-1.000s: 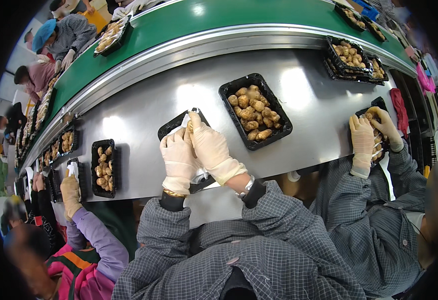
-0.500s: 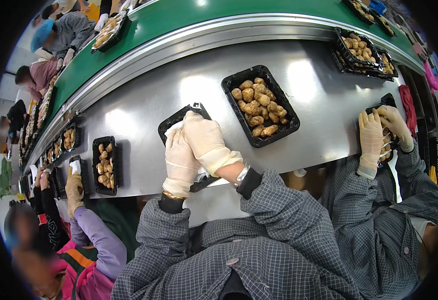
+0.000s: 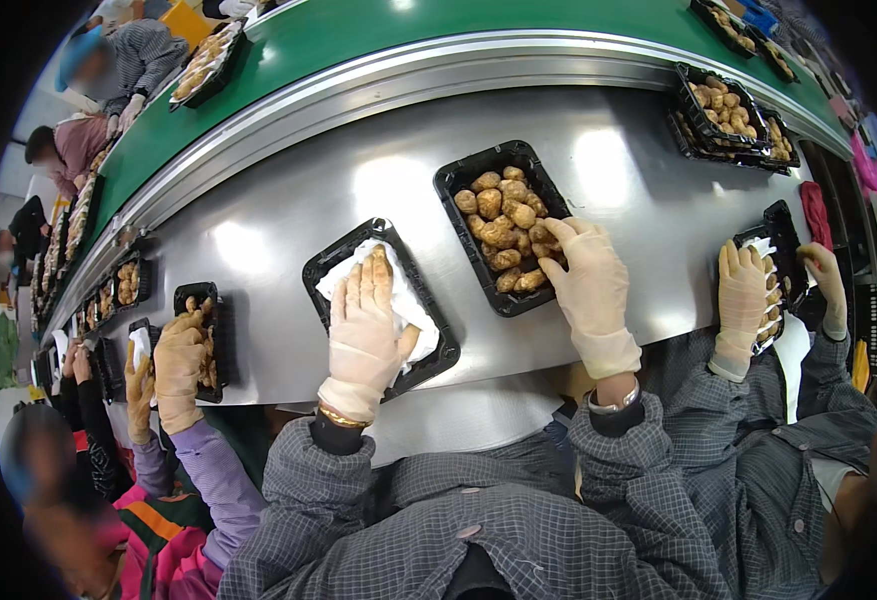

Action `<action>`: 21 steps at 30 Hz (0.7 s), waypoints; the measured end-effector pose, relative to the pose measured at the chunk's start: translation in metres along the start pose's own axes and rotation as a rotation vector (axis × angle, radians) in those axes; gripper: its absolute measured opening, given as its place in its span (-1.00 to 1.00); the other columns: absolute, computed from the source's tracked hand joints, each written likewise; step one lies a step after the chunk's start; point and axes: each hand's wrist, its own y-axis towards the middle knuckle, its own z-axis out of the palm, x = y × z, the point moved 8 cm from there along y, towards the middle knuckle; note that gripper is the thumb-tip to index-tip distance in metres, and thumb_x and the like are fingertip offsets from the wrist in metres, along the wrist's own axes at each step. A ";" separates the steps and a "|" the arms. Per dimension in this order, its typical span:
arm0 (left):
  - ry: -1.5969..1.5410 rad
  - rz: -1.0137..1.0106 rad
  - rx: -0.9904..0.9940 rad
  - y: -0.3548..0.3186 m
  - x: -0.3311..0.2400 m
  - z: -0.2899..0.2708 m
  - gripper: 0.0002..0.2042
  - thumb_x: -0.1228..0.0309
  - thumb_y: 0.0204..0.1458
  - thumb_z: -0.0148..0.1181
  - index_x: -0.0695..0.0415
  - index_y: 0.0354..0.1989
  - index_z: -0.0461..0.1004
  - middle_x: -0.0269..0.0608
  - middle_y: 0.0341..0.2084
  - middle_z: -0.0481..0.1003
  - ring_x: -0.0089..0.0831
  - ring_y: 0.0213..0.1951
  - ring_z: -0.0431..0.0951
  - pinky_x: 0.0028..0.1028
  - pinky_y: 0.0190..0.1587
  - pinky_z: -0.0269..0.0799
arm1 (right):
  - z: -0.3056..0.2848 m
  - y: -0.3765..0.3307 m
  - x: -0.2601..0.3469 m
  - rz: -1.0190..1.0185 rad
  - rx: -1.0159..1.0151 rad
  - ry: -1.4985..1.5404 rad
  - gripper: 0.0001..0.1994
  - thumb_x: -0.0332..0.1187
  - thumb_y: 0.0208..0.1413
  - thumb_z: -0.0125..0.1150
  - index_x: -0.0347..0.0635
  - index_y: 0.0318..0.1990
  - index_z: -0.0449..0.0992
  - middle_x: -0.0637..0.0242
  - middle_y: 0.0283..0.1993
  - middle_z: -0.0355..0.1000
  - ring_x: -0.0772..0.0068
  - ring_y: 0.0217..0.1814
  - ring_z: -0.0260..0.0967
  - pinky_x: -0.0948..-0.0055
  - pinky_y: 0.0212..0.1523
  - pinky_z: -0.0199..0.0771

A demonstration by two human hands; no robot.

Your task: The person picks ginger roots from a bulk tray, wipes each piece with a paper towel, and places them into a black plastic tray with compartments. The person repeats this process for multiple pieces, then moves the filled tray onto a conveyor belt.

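My left hand (image 3: 360, 325), in a pale thin glove, lies flat with its fingers stretched out on a white liner (image 3: 410, 318) that looks like soft paper or cloth. That liner sits in a black plastic tray (image 3: 445, 352). To the right stands another black tray (image 3: 455, 172) of brown, knobby, potato-like tubers (image 3: 498, 235). Over its right rim reaches my right hand (image 3: 590, 290), gloved too, the fingers curved and apart from the thumb at the tubers. I make out nothing gripped in it.
A green conveyor belt (image 3: 338, 38) runs behind the steel table (image 3: 288, 210). Stacked tuber trays (image 3: 723, 110) stand at the far right. A co-worker's gloved hand (image 3: 745, 305) rests on a tray at right; another co-worker's hand (image 3: 180, 370) is over a tuber tray at left.
My hands were together over the lined tray. The right hand has moved right to the tuber tray; the left has flattened on the liner. The tuber tray has shifted slightly left.
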 end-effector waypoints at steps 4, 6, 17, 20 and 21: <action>0.000 0.008 0.003 0.000 -0.001 0.000 -0.07 0.16 -0.08 0.24 0.38 0.39 -0.11 0.08 0.36 0.07 -0.07 0.36 0.10 -0.17 0.41 -0.13 | 0.008 0.006 -0.029 0.141 0.045 0.284 -0.66 -0.45 -0.08 0.34 -0.11 -0.07 0.54 0.26 -0.17 0.50 0.22 -0.10 0.44 0.34 -0.08 0.47; -0.020 0.002 0.007 0.000 -0.001 0.000 -0.07 0.17 -0.09 0.24 0.38 0.39 -0.11 0.09 0.36 0.07 -0.07 0.36 0.10 -0.17 0.41 -0.13 | 0.013 0.003 -0.050 0.367 0.116 0.599 -0.71 -0.46 -0.06 0.34 -0.12 -0.11 0.55 0.26 -0.16 0.52 0.26 -0.11 0.46 0.37 -0.09 0.48; -0.040 0.012 -0.023 -0.001 0.002 -0.001 -0.07 0.21 -0.12 0.28 0.42 0.36 -0.07 0.14 0.32 0.11 -0.01 0.34 0.13 -0.15 0.40 -0.09 | 0.007 0.060 -0.012 -0.091 -0.078 0.118 -0.82 -0.45 0.01 0.25 -0.15 -0.20 0.62 0.25 -0.27 0.51 0.21 -0.13 0.43 0.32 -0.10 0.48; 0.012 -0.006 -0.004 0.000 0.002 0.000 -0.03 0.10 -0.15 0.29 0.35 0.38 -0.06 0.07 0.34 0.10 -0.08 0.37 0.10 -0.18 0.40 -0.09 | 0.040 0.085 -0.011 -0.221 0.001 -0.061 -0.83 -0.50 -0.03 0.20 -0.16 -0.26 0.63 0.26 -0.25 0.45 0.21 -0.14 0.39 0.32 -0.11 0.48; 0.004 -0.003 -0.007 0.001 0.002 0.001 -0.03 0.10 -0.15 0.29 0.36 0.38 -0.06 0.07 0.34 0.11 -0.08 0.36 0.10 -0.17 0.40 -0.09 | 0.047 0.089 -0.011 -0.253 0.030 -0.122 -0.83 -0.51 -0.05 0.20 -0.16 -0.27 0.63 0.26 -0.24 0.44 0.21 -0.13 0.39 0.32 -0.11 0.48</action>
